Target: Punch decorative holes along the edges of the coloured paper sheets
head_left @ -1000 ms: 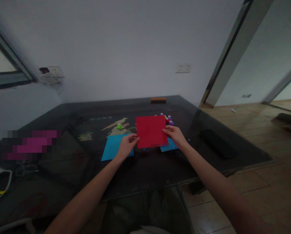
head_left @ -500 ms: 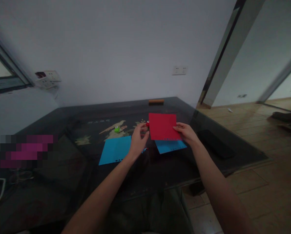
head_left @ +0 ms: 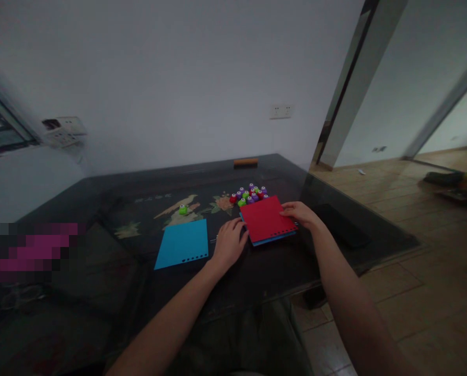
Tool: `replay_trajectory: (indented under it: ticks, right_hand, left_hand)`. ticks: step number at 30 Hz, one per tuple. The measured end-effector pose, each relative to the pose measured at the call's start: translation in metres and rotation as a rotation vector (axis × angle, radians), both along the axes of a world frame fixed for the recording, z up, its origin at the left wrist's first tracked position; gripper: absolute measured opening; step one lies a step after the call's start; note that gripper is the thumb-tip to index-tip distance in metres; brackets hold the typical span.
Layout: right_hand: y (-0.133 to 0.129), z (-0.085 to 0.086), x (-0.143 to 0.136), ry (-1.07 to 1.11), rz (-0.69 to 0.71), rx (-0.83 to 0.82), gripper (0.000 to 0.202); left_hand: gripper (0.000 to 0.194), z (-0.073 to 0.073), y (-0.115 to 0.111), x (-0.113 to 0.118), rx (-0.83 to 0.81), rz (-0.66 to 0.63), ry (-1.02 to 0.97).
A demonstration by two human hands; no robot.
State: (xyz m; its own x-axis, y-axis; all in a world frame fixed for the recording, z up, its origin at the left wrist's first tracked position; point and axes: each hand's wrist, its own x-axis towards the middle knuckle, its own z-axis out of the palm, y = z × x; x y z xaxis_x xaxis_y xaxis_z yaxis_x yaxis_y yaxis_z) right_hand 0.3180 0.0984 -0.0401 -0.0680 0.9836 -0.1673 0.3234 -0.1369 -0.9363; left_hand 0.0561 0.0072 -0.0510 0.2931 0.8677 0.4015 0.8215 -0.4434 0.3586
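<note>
A red sheet of paper [head_left: 268, 218], with a row of holes along its near edge, lies over a blue sheet [head_left: 270, 241] that shows beneath it. My right hand [head_left: 302, 214] pinches the red sheet's right edge. At the left edge my left hand [head_left: 230, 241] has its fingers and thumb closed on the red paper. Just behind the sheets stands a cluster of several small toys with eyes [head_left: 250, 195], red, purple and green. Another blue sheet [head_left: 184, 241] lies flat to the left, with a green toy [head_left: 183, 209] behind it.
The dark tabletop [head_left: 202, 292] bears painted flowers and a bird. An orange-brown cylinder [head_left: 245, 162] lies at the back, near the wall socket [head_left: 281, 111]. A dark flat object [head_left: 343, 225] rests at the right. A pixelated pink patch is at the far left.
The red sheet has come down onto the blue sheet, uncovering the toys behind. My left hand has moved right and down to the papers' left edge. The view has shifted slightly.
</note>
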Motion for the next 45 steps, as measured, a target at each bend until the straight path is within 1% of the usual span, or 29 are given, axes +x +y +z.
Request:
replay_trajectory:
  ticks: [3, 6, 10, 15, 22, 30, 39, 45]
  right_hand:
    - [-0.001, 0.001, -0.003, -0.025, 0.018, -0.027, 0.029]
    - [0.000, 0.000, -0.005, -0.057, 0.002, -0.045, 0.030]
    - [0.003, -0.003, -0.005, -0.083, -0.003, -0.035, 0.030]
    - [0.004, -0.005, -0.005, -0.068, -0.040, -0.016, 0.029]
    - [0.003, -0.003, -0.007, -0.059, -0.046, -0.011, 0.027]
    - [0.003, -0.004, -0.008, -0.074, -0.074, 0.029, 0.034]
    - [0.003, -0.003, -0.009, -0.120, -0.071, 0.047, 0.031]
    - [0.003, -0.004, -0.008, -0.124, -0.070, 0.057, 0.029]
  left_hand:
    - [0.030, -0.002, -0.002, 0.004, -0.002, 0.001, 0.061]
    - [0.036, -0.004, -0.002, 0.006, -0.012, 0.003, 0.113]
    - [0.040, -0.007, -0.002, 0.007, -0.021, 0.008, 0.148]
    - [0.041, -0.008, -0.001, 0.008, -0.031, -0.007, 0.155]
    - [0.041, -0.009, 0.000, 0.009, -0.040, -0.015, 0.148]
    - [0.043, -0.010, 0.000, 0.009, -0.035, -0.032, 0.150]
    - [0.045, -0.012, -0.001, 0.009, -0.027, -0.046, 0.162]
    - [0.045, -0.011, -0.001, 0.009, -0.037, -0.057, 0.133]
